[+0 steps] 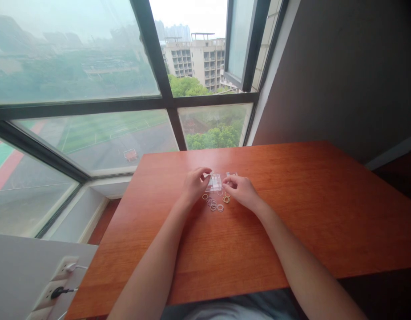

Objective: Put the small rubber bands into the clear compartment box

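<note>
A small clear plastic box (214, 183) sits on the table between my hands. My left hand (193, 183) curls at the box's left side, with thumb and fingers closed on its edge. My right hand (241, 189) is just right of the box, its thumb and fingertips pinched together; what they hold, if anything, is too small to make out. Nearer to me lie several small ring-shaped bands: a yellowish pair (226, 200) by my right hand, a pale ring (220, 208), a cluster of greyish-purple rings (211, 202), and a yellowish ring (205, 196) close to my left hand.
The reddish-brown wooden table (292, 213) stands against a window (172, 103) with dark frames. Behind my right hand shows another clear plastic piece (231, 174), partly hidden. At lower left, plugs sit in wall sockets (47, 294). A grey wall (342, 80) rises at right.
</note>
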Available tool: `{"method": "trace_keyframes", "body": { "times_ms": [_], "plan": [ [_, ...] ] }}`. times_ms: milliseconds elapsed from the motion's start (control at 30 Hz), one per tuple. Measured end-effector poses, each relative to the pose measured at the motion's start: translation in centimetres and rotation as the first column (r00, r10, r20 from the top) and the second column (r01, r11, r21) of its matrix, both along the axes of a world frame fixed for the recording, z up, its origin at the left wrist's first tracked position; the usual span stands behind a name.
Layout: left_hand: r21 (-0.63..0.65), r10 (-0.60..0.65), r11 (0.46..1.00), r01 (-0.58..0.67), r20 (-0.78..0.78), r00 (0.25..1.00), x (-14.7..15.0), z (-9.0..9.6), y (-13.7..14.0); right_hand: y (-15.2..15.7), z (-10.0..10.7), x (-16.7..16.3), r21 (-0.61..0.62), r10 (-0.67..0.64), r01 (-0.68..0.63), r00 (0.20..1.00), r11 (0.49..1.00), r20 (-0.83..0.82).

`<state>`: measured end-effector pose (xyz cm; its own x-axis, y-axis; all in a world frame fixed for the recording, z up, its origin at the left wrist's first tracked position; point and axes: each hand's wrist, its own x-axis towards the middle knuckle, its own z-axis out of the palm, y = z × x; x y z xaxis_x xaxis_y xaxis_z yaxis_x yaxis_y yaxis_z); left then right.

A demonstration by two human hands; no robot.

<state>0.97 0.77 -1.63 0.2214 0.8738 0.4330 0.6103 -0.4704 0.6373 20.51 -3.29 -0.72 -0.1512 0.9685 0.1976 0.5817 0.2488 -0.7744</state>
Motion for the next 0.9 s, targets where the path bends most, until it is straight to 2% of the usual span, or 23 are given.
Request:
{"method": "trace_keyframes", "body": {
  "times_ms": [233, 367, 633, 900],
  "plan": [
    [-0.004, 0.028, 1.0, -0.028, -0.003, 1.0, -0.9, 0.5, -0.3, 0.0, 0.0, 0.1, -0.017, 0.009, -0.009, 1.0, 1.0, 0.028],
    [-0.01, 0.047, 0.999, -0.047, 0.007, 0.999, -1.3, 0.7, -0.3, 0.1, -0.1, 0.7, -0.02, 0.033, -0.031, 0.994, 0.999, 0.106],
    [-0.022, 0.048, 0.999, -0.048, 0.005, 0.999, -1.3, 0.9, -0.4, 0.0, 0.2, 2.5, -0.125, 0.165, -0.135, 0.948, 0.983, 0.272],
    [-0.007, 0.042, 0.999, -0.042, -0.001, 0.999, -1.4, 0.9, -0.5, -0.3, 0.6, 2.3, -0.162, 0.281, -0.247, 0.928, 0.955, 0.243]
  ]
}}
